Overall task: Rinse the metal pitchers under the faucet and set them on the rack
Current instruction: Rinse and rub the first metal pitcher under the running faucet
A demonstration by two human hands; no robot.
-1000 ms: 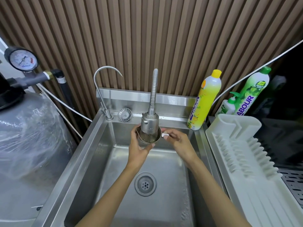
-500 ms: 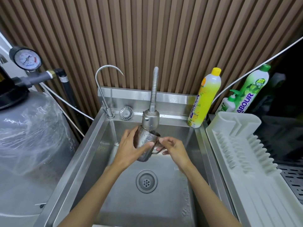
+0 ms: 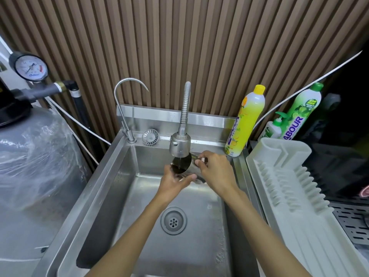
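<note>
A small metal pitcher (image 3: 182,163) is held tilted under the flexible faucet's spray head (image 3: 179,144), its dark open mouth facing left and toward me. A thin stream of water runs into it. My right hand (image 3: 216,172) grips the pitcher's body and handle from the right. My left hand (image 3: 173,181) sits below the mouth, fingers at the rim and lower wall. The pitcher's base is hidden behind my right hand. The white drying rack (image 3: 295,196) lies to the right of the sink with nothing on it.
The steel sink (image 3: 95,206) has a round drain (image 3: 173,220) in its floor. A thin gooseneck tap (image 3: 125,108) and a strainer (image 3: 150,136) sit on the back ledge. Yellow (image 3: 245,120) and green (image 3: 301,112) detergent bottles stand behind the rack. A wrapped grey tank (image 3: 34,166) is at left.
The pitcher has turned from leaning with its wall toward me to lying tilted with its mouth facing me. Both hands shifted right and up under the spray head.
</note>
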